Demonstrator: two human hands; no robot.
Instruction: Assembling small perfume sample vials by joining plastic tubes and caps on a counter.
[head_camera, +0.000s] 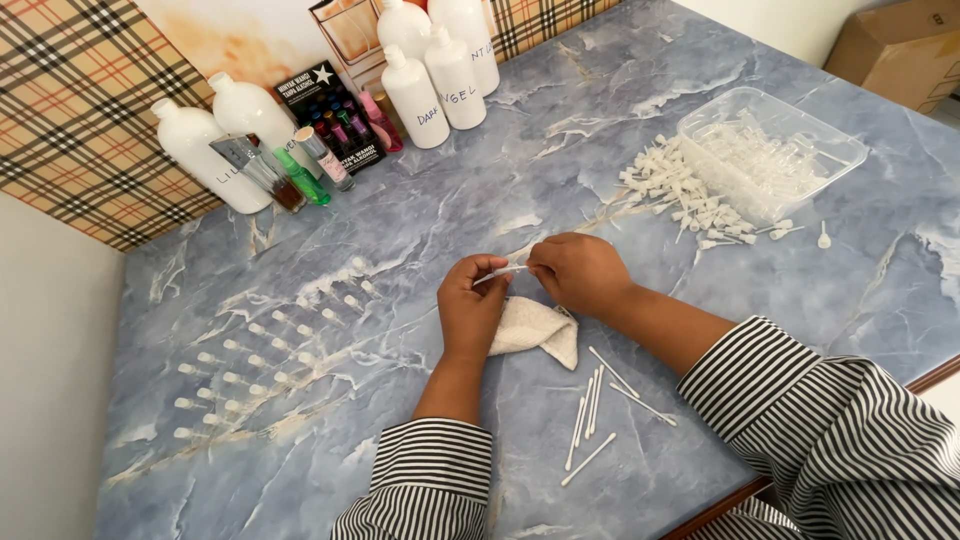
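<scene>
My left hand and my right hand meet over the middle of a blue marble-patterned table. Together they pinch a thin white tube, each hand at one end. A folded white cloth lies just below the hands, partly under my left palm. Several loose thin white tubes lie on the table near my right forearm. Both arms wear black-and-white striped sleeves.
Rows of small clear vials with white caps stand at the left. A clear plastic tray of white spray parts sits at the right, with more spilled beside it. White bottles, small coloured bottles and a black box line the back wall.
</scene>
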